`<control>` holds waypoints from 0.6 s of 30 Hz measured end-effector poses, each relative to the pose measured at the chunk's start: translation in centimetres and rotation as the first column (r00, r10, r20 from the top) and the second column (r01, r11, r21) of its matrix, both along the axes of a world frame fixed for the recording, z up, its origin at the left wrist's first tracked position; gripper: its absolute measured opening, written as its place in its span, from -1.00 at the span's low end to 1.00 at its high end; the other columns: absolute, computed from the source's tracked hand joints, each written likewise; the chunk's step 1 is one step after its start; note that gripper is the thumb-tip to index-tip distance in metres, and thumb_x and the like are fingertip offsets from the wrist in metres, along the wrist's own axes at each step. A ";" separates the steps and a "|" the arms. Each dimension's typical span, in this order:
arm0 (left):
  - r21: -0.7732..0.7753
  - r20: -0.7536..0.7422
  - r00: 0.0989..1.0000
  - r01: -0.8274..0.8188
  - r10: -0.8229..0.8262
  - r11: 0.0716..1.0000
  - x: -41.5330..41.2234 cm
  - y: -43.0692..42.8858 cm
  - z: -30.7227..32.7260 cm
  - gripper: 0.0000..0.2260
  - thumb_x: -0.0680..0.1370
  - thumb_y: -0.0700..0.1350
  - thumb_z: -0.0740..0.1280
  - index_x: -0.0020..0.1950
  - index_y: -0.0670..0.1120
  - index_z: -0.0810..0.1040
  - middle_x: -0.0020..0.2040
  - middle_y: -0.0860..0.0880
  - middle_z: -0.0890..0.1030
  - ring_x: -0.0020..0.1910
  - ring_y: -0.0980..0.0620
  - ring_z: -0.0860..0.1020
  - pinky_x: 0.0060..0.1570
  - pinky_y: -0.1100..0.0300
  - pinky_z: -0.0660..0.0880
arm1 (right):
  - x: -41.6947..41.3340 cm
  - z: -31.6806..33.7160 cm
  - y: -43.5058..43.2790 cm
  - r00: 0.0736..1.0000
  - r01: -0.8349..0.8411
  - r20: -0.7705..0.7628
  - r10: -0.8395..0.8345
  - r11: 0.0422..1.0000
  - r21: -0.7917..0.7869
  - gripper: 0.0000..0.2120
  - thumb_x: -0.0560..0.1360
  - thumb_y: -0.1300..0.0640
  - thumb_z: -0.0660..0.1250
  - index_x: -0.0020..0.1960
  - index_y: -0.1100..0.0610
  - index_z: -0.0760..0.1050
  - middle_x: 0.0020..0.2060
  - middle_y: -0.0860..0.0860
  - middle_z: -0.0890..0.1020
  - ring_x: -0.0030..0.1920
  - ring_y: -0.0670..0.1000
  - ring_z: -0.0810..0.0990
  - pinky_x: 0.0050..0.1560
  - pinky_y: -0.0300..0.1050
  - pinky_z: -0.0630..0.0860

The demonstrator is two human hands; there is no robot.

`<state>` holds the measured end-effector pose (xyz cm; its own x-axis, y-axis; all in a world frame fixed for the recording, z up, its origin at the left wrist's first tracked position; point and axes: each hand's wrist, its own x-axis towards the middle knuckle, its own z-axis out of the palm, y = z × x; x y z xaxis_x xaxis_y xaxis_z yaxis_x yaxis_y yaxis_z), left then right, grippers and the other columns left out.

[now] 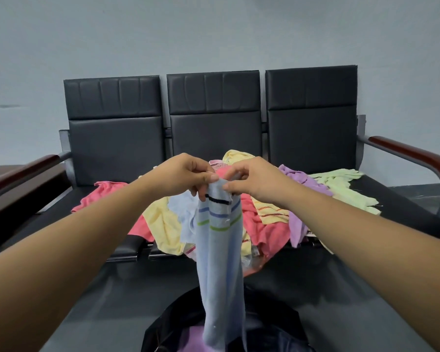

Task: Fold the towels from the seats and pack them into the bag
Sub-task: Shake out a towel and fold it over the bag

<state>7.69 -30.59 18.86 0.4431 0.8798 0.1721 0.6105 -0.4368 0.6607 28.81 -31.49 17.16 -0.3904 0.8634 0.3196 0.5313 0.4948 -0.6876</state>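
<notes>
Pinching pale-blue striped cloth towel (221, 255) by top edge, left hand (186, 176) and right hand (255, 180) fingers close together. Hanging lengthwise straight below fingers, above black fabric bag (168, 323).

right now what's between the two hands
In the head view, only the top edge of the light blue striped towel spans the gap between the left hand and the right hand; both pinch it.
</notes>
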 end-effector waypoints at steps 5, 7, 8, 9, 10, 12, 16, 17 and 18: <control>-0.048 -0.107 0.994 0.022 -0.027 0.999 0.0 0.3 -0.9 -0.78 0.63 -0.02 0.35 -0.05 -0.17 0.63 -0.29 -0.09 0.69 -0.32 0.16 0.57 -0.21 0.32 0.50 | 0.7 -0.4 0.1 0.996 0.007 -0.085 -0.007 1.000 -0.004 -0.93 0.53 0.27 0.45 -0.13 0.18 0.65 -0.23 0.11 0.69 -0.25 -0.09 0.63 -0.11 -0.21 0.61; -0.102 -0.280 0.960 -0.003 -0.026 0.995 -0.6 0.7 -1.7 -0.73 0.59 0.05 0.39 -0.06 -0.18 0.64 -0.30 0.01 0.69 -0.32 0.23 0.54 -0.22 0.37 0.46 | 0.9 -0.1 0.1 0.999 0.036 -0.019 -0.035 0.998 0.043 -0.93 0.54 0.24 0.43 -0.12 0.21 0.63 -0.27 0.01 0.66 -0.28 -0.13 0.60 -0.16 -0.28 0.54; -0.117 -0.367 0.930 -0.037 -0.009 0.992 -1.1 0.9 -2.2 -0.70 0.57 0.09 0.42 -0.07 -0.15 0.65 -0.31 0.06 0.66 -0.33 0.24 0.52 -0.23 0.38 0.44 | 1.1 0.2 0.1 0.998 0.047 0.029 -0.050 0.996 0.080 -0.91 0.55 0.21 0.41 -0.11 0.22 0.62 -0.29 -0.04 0.64 -0.31 -0.17 0.56 -0.21 -0.32 0.48; -0.126 -0.440 0.898 -0.072 0.010 0.989 -1.7 1.1 -2.7 -0.66 0.54 0.14 0.43 -0.08 -0.15 0.65 -0.32 0.08 0.61 -0.31 0.20 0.49 -0.21 0.35 0.41 | 1.3 0.4 0.1 0.995 0.061 0.075 -0.071 0.990 0.127 -0.90 0.56 0.19 0.40 -0.09 0.21 0.61 -0.29 -0.08 0.61 -0.34 -0.21 0.52 -0.25 -0.36 0.43; -0.132 -0.478 0.878 -0.101 0.025 0.986 -2.3 1.3 -3.2 -0.61 0.52 0.18 0.43 -0.08 -0.17 0.63 -0.30 0.06 0.54 -0.29 0.14 0.45 -0.18 0.28 0.38 | 1.6 0.5 0.2 0.988 0.069 0.124 -0.091 0.983 0.169 -0.90 0.58 0.17 0.37 -0.07 0.20 0.58 -0.28 -0.11 0.58 -0.34 -0.23 0.49 -0.27 -0.38 0.39; -0.112 -0.455 0.888 -0.130 0.065 0.985 -3.6 1.3 -3.7 -0.56 0.50 0.24 0.43 -0.13 -0.17 0.58 -0.26 0.04 0.46 -0.23 0.09 0.40 -0.12 0.17 0.35 | 2.6 0.5 0.6 0.958 0.062 0.260 -0.122 0.972 0.226 -0.88 0.63 0.17 0.28 -0.01 0.22 0.52 -0.22 -0.11 0.52 -0.26 -0.22 0.46 -0.25 -0.37 0.34; -0.113 -0.125 0.986 -0.126 0.112 0.985 -3.8 0.9 -2.3 -0.65 0.45 0.25 0.47 -0.14 -0.04 0.69 -0.11 -0.05 0.70 -0.07 0.04 0.66 0.13 0.07 0.57 | 4.8 -0.8 2.0 0.895 0.148 0.393 -0.212 0.971 0.187 -0.85 0.69 0.11 0.16 0.06 0.18 0.43 -0.12 0.05 0.57 -0.14 0.06 0.50 -0.17 -0.06 0.38; -0.124 -0.052 0.991 -0.125 0.120 0.984 -3.4 0.8 -1.7 -0.69 0.49 0.15 0.49 -0.11 -0.11 0.70 -0.10 -0.08 0.72 -0.05 0.02 0.70 0.13 0.11 0.61 | 5.1 -0.9 2.2 0.906 0.190 0.349 -0.239 0.967 0.170 -0.87 0.68 0.11 0.17 0.04 0.16 0.43 -0.14 0.03 0.57 -0.14 0.07 0.51 -0.18 -0.07 0.40; -0.090 -0.035 0.990 -0.142 0.140 0.986 -2.9 1.0 -1.0 -0.74 0.51 0.06 0.49 -0.11 -0.15 0.69 -0.13 -0.08 0.73 -0.08 0.03 0.72 0.07 0.18 0.62 | 5.2 -0.8 2.5 0.919 0.229 0.290 -0.267 0.960 0.159 -0.89 0.68 0.13 0.19 0.02 0.14 0.44 -0.15 -0.02 0.56 -0.14 0.05 0.51 -0.22 -0.11 0.40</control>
<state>4.76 -29.63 17.86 0.3172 0.9453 0.0763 0.6810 -0.2830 0.6754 34.04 -28.99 16.37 -0.2641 0.9080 0.3253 0.8224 0.3882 -0.4160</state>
